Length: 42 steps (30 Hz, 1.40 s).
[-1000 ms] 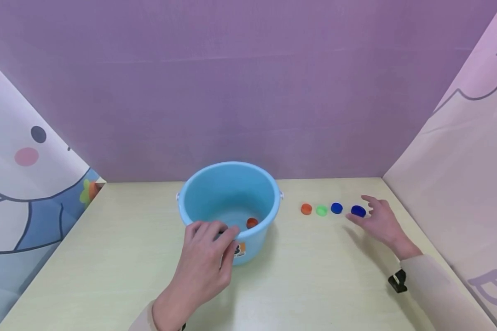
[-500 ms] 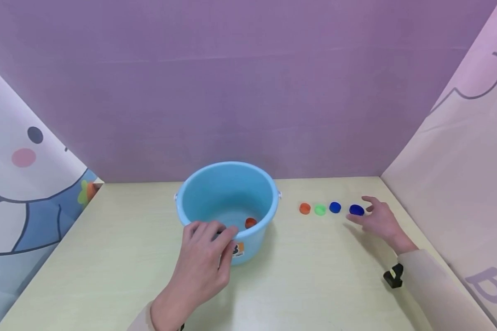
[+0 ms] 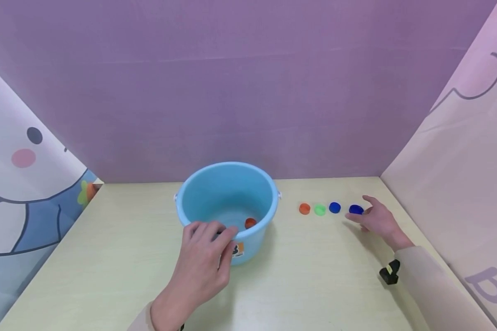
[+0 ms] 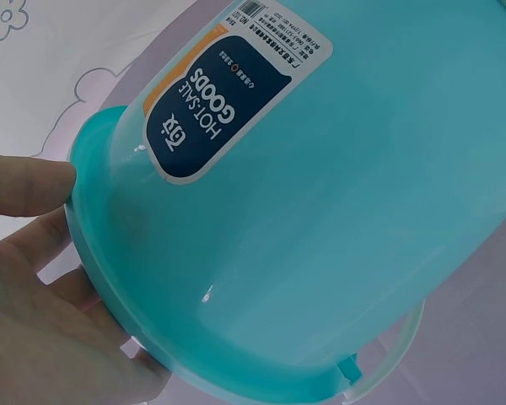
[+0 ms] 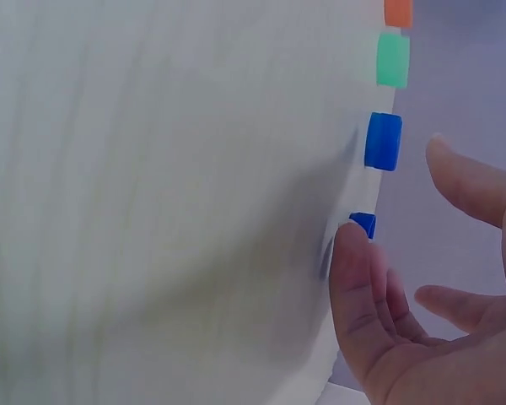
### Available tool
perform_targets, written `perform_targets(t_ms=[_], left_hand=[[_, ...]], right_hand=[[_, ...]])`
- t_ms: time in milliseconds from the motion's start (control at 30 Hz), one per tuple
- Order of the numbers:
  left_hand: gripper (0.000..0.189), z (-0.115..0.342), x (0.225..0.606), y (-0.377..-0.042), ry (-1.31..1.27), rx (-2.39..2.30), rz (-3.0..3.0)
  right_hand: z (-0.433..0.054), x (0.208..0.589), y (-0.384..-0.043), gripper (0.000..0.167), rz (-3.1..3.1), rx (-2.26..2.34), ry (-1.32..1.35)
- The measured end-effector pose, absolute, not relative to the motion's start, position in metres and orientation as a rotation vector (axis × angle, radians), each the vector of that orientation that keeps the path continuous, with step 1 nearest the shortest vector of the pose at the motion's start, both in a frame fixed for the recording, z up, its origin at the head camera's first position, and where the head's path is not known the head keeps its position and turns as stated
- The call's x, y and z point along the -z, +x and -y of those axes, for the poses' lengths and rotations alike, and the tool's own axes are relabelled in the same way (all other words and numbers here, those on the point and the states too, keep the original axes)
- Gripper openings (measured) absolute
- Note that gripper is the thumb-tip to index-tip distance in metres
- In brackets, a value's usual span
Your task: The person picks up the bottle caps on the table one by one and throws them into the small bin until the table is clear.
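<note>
My left hand [image 3: 205, 262] grips the near rim of a light blue plastic bucket [image 3: 254, 243]. In the left wrist view, fingers hook over the rim of the bucket [image 4: 346, 194] and its label faces the camera. An orange bottle cap [image 3: 251, 223] lies inside. On the right, my right hand [image 3: 382, 223] is low over the tabletop, thumb and forefinger spread around a dark blue bottle cap [image 3: 356, 209]. Seen from the right wrist, a digit of that hand partly hides this blue cap [image 5: 364, 224], which sits on the table.
Left of that cap, another blue cap [image 3: 334, 208], a green cap [image 3: 320, 210] and an orange cap [image 3: 304, 208] stand in a row on the pale table [image 3: 298, 285]. A purple backdrop [image 3: 248, 92] rises behind, with printed panels at both sides.
The right hand has turned slightly and edged lower around the far-right blue cap, with a finger now showing under the thumb. The left hand and bucket hold their place.
</note>
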<state>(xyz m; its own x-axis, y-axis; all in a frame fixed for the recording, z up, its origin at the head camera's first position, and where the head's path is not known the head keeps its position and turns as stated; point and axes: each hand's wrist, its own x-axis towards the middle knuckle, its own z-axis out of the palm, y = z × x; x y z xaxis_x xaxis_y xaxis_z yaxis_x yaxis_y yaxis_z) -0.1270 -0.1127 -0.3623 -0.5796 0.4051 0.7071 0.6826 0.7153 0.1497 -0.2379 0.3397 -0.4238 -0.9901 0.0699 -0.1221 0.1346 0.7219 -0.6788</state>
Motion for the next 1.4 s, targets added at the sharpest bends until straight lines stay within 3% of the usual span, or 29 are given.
perform_targets(t_ms=[733, 1400], left_hand=[[0.02, 0.113, 0.362, -0.127, -0.818, 0.538, 2.278], [0.019, 0.112, 0.361, -0.126, -0.814, 0.536, 2.278]], right_hand=[[-0.348, 0.431, -0.242, 0.107, -2.757, 1.175, 0.298], [-0.351, 0.437, -0.248, 0.085, -2.768, 1.115, 0.316]])
